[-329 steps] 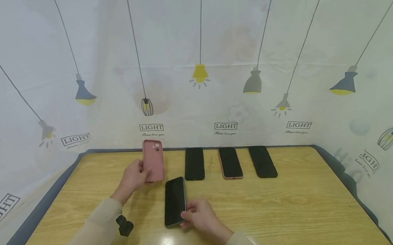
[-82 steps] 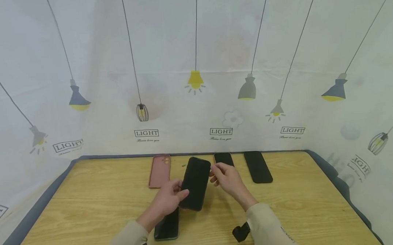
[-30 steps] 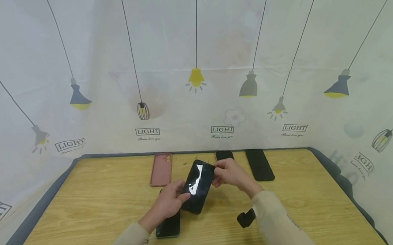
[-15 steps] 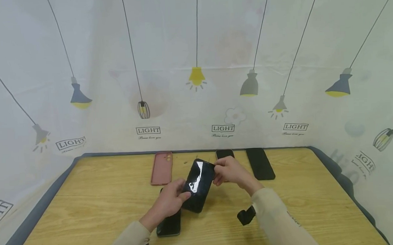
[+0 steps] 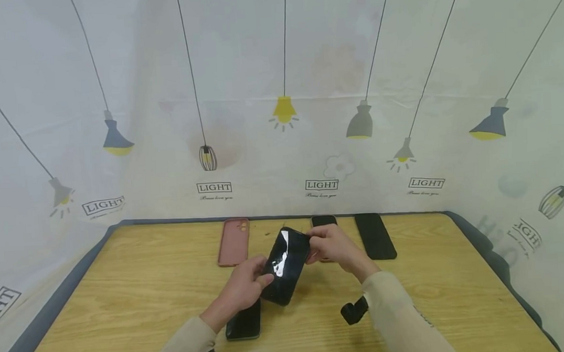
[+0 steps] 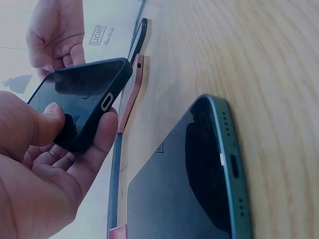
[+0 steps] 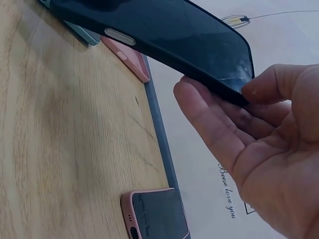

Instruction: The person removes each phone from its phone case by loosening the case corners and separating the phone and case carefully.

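A phone in a black case [image 5: 286,265] is held tilted above the table, its screen facing up with a bright reflection. The left hand [image 5: 241,287] grips its lower left side, thumb over the screen edge; the left wrist view shows this hand [image 6: 55,164] with fingers beneath the case. At the upper right corner, the right hand [image 5: 334,247] pinches the case; in the right wrist view its thumb [image 7: 271,85] lies at the corner and the fingers are behind. Partly under the left hand, a green-edged phone [image 5: 244,323] lies on the table, its bottom edge [image 6: 232,167] plain in the left wrist view.
A pink case [image 5: 234,242] lies at the back of the wooden table [image 5: 438,295]. Behind the right hand is a pink-cased phone [image 5: 324,221], and right of it a black phone [image 5: 375,236]. A curtain printed with lamps [image 5: 262,161] stands behind.
Since the oldest frame, the pink case has been laid down, the left hand has let go of it, and both hands have taken hold of the black-cased phone. Over the last second they have barely moved.
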### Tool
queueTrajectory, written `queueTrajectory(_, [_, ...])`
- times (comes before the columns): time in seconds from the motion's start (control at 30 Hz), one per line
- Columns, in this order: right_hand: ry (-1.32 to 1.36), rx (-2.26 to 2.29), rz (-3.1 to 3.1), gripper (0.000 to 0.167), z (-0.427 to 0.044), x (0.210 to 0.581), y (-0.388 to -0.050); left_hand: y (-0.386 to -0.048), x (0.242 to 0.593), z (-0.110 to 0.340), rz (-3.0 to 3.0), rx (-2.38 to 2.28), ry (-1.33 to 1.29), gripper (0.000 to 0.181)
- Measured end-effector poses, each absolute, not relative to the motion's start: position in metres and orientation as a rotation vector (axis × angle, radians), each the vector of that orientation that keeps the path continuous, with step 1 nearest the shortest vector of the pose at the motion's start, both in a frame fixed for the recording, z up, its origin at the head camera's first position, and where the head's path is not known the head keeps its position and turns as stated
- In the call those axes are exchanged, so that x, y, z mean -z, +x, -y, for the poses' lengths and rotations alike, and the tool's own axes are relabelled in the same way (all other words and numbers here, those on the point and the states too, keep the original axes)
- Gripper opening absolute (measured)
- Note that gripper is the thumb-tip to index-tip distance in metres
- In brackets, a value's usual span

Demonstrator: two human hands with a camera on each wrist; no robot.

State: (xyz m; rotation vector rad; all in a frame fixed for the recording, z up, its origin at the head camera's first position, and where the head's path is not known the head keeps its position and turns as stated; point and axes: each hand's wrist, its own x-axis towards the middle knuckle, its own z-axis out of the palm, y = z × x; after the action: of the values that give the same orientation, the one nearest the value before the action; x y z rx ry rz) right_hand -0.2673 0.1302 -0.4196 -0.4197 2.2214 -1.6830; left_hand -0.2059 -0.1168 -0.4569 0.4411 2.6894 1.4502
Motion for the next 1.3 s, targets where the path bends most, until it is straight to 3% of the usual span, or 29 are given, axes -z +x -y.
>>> queueTrajectory(1.3, [-0.638,1.557,-2.089,0.045,-0.136,0.413,-0.269,-0.213,0.456,0.135,-2.538,-1.462,0.586,0.010])
